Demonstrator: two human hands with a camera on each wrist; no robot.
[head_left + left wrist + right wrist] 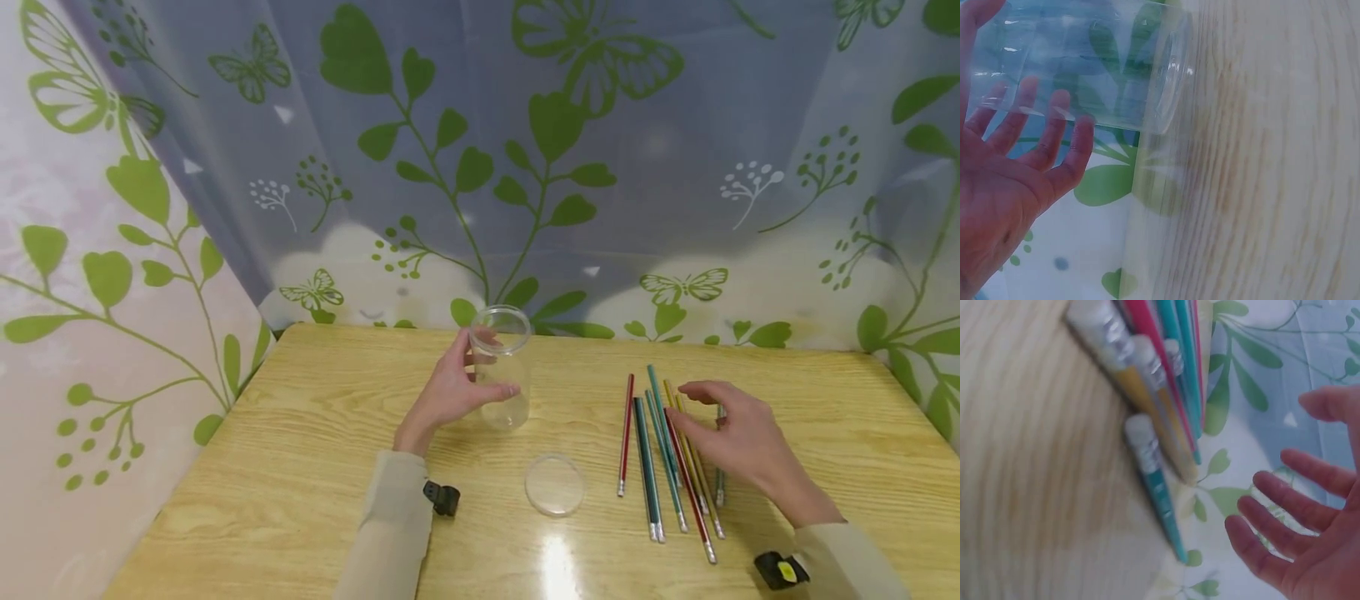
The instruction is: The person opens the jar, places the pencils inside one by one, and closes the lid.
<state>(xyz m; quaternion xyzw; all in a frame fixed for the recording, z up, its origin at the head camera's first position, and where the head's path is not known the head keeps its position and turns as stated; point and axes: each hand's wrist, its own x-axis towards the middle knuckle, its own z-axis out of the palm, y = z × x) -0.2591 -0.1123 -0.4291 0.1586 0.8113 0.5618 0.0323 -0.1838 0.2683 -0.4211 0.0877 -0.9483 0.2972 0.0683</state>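
A clear plastic jar (517, 362) stands upright toward the back of the table with its mouth up. My left hand (456, 390) holds it from the left, thumb across the front and fingers around the far side. In the left wrist view the fingertips lie against the jar's wall (1116, 94). Several pencils (663, 467), in red, teal, dark and yellow, lie side by side on the right, eraser ends toward me. Over the right of this group hovers my right hand (746, 433), fingers loosely bent and spread, holding nothing; it partly hides a teal pencil (1160, 494).
A round transparent lid (554, 486) lies flat on the wood-grain table (285, 492), between the jar and the pencils. A curtain (465, 233) with leaves and butterflies hangs behind the table's back edge and along the left.
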